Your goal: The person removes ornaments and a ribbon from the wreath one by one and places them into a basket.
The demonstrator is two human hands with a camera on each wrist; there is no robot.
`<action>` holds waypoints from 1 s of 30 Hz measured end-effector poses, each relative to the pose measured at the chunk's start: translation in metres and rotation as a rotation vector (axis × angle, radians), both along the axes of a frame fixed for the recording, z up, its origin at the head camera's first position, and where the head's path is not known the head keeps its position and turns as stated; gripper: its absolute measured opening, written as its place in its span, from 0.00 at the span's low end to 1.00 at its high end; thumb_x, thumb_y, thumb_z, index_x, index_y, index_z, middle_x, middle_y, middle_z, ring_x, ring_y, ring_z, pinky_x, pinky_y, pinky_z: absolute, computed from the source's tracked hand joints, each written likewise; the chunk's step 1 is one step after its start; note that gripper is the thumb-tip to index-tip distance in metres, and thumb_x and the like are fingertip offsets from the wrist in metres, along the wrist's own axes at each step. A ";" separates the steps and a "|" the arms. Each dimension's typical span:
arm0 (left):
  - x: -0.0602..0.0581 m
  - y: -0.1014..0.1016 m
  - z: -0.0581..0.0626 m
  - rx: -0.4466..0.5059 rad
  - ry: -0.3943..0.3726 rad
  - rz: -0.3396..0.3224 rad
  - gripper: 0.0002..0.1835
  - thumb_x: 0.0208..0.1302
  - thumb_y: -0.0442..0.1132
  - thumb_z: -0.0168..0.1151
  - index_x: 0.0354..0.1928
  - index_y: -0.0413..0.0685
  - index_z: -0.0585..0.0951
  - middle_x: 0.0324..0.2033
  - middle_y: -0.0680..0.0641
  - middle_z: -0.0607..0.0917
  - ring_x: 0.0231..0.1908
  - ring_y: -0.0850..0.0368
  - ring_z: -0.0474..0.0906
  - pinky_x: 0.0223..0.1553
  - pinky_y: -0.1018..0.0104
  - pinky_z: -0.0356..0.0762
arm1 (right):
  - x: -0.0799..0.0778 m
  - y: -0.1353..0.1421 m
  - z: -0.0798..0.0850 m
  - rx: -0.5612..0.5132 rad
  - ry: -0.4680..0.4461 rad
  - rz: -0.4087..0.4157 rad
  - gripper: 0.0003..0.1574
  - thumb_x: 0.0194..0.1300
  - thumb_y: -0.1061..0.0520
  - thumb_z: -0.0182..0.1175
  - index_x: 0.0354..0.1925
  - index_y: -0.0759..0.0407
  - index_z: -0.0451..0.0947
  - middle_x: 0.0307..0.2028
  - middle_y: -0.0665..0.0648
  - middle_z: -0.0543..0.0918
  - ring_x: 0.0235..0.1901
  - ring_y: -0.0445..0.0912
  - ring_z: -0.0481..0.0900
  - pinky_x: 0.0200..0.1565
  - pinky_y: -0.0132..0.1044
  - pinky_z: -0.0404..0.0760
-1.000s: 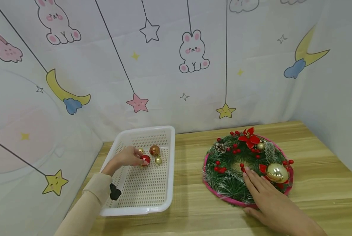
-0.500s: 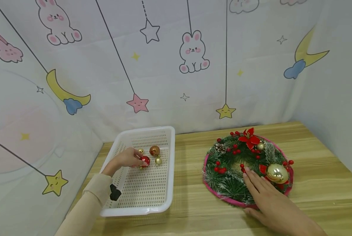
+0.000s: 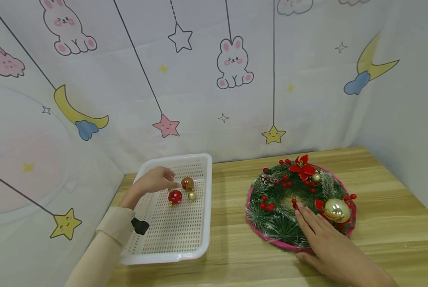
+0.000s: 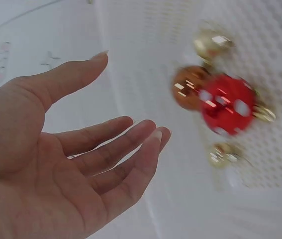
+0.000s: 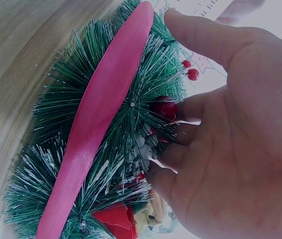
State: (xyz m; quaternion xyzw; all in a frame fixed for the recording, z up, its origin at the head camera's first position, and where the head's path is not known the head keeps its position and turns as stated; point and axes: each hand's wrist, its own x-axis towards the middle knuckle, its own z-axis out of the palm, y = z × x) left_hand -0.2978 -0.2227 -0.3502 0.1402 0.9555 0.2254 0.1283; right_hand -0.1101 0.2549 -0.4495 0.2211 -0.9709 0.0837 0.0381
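Note:
My left hand (image 3: 156, 180) hovers over the white plastic basket (image 3: 208, 207), thumb and fingers apart with nothing between them, as the left wrist view shows. Just below it lies a red Christmas ball with white dots (image 3: 175, 197). Beside that ball are an amber ball (image 3: 187, 183) and a small gold ball (image 3: 192, 195). A second small gold ball (image 4: 224, 155) shows in the left wrist view; the hand mostly hides it in the head view. My right hand (image 3: 325, 243) rests with straight fingers on the near side of a green Christmas wreath (image 3: 283, 227).
The wreath bears a large gold ball (image 3: 337, 210), a red poinsettia (image 3: 302, 168), red berries and a pine cone (image 3: 267, 179). A pink ribbon (image 5: 98, 109) runs round its edge. Wood-grain table (image 3: 231, 243) lies between basket and wreath; a printed curtain (image 3: 199, 91) stands behind.
My left hand has let go of the red ball and moved up off it. The ball now lies on the basket floor with its dots showing. The right hand has stayed put.

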 end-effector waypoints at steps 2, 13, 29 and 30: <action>0.001 0.008 0.008 0.015 0.024 -0.019 0.32 0.69 0.50 0.69 0.65 0.31 0.78 0.58 0.33 0.86 0.59 0.38 0.84 0.57 0.44 0.85 | 0.000 0.000 0.000 0.000 -0.005 -0.001 0.61 0.66 0.32 0.69 0.82 0.58 0.57 0.83 0.62 0.56 0.80 0.61 0.61 0.74 0.60 0.69; 0.002 0.064 0.034 0.121 0.015 -0.089 0.32 0.73 0.54 0.66 0.70 0.42 0.77 0.62 0.41 0.85 0.64 0.43 0.81 0.65 0.44 0.80 | 0.001 0.002 -0.003 -0.025 0.025 0.004 0.61 0.65 0.33 0.70 0.82 0.57 0.57 0.83 0.61 0.56 0.80 0.60 0.62 0.78 0.22 0.30; -0.030 0.160 0.032 0.231 -0.083 -0.221 0.29 0.76 0.53 0.63 0.72 0.49 0.76 0.64 0.44 0.84 0.56 0.49 0.87 0.59 0.55 0.86 | 0.000 0.001 0.002 -0.019 0.003 0.002 0.63 0.65 0.34 0.71 0.83 0.60 0.55 0.83 0.65 0.57 0.79 0.63 0.62 0.72 0.62 0.71; -0.033 0.164 0.029 0.244 -0.096 -0.221 0.28 0.76 0.52 0.63 0.72 0.49 0.76 0.65 0.44 0.84 0.56 0.49 0.87 0.59 0.56 0.86 | 0.000 0.001 0.001 -0.021 0.000 0.003 0.63 0.65 0.34 0.71 0.83 0.60 0.55 0.83 0.65 0.57 0.79 0.64 0.62 0.72 0.62 0.71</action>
